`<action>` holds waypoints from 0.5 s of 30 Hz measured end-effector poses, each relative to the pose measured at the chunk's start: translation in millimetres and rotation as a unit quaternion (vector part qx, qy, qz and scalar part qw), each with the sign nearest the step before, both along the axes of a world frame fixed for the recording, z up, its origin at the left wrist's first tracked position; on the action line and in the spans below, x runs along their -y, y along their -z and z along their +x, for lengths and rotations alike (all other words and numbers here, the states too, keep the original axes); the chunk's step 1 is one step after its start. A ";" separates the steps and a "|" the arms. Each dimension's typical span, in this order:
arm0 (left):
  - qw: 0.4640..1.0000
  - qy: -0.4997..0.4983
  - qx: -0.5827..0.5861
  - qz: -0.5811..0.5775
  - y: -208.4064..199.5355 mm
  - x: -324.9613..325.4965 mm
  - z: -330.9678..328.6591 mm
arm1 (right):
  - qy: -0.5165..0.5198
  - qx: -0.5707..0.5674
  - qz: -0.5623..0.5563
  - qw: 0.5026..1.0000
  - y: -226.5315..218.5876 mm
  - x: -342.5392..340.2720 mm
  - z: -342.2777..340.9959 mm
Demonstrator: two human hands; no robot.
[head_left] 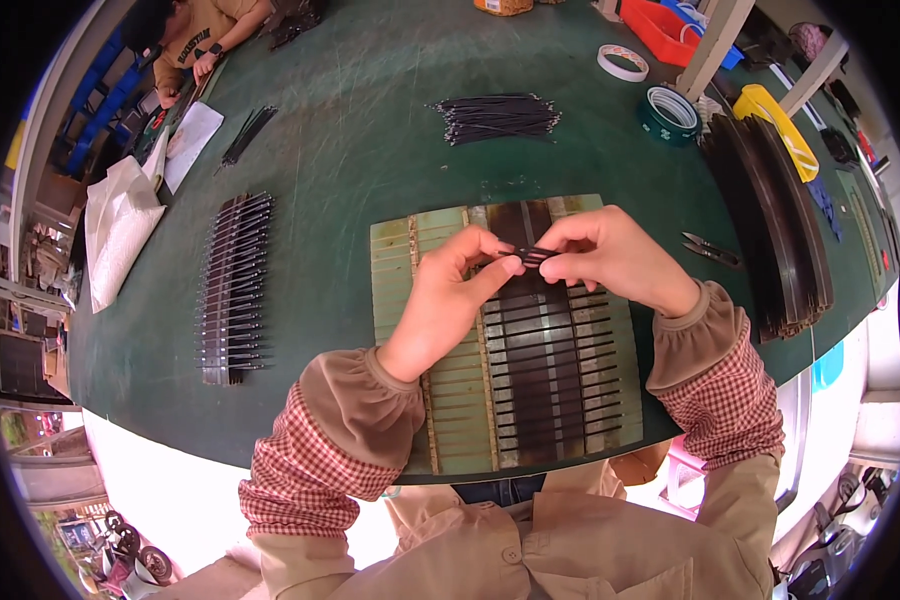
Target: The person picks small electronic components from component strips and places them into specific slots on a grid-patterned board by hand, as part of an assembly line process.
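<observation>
Several short black wires (538, 257) are pinched between the fingertips of my left hand (442, 296) and my right hand (625, 262), which almost meet. Both hands hover over the upper part of a pale green slotted board (398, 340). A dark strip (516, 290) lies lengthwise on the board. Below my hands, several black wires (600, 383) lie across the strip in evenly spaced rows, their ends reaching over the board's right part. My fingers partly hide the wires I hold and the top of the strip.
Loose black wires lie in a pile (500, 118) at the back. To the left is a strip set with wires (233, 290); to the right, small snips (712, 248), stacked dark strips (770, 230) and tape rolls (670, 115). A co-worker (205, 40) sits far left.
</observation>
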State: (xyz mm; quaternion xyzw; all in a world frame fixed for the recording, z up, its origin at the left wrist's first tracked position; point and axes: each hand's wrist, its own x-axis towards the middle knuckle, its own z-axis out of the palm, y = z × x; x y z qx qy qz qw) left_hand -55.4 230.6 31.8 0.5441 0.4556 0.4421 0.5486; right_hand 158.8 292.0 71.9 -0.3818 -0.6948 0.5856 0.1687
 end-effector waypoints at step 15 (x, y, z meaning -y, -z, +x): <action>0.919 -0.091 -0.296 0.243 11.4 10.1 -32.2 | 0.035 -0.004 0.065 0.997 30.2 -31.5 -4.4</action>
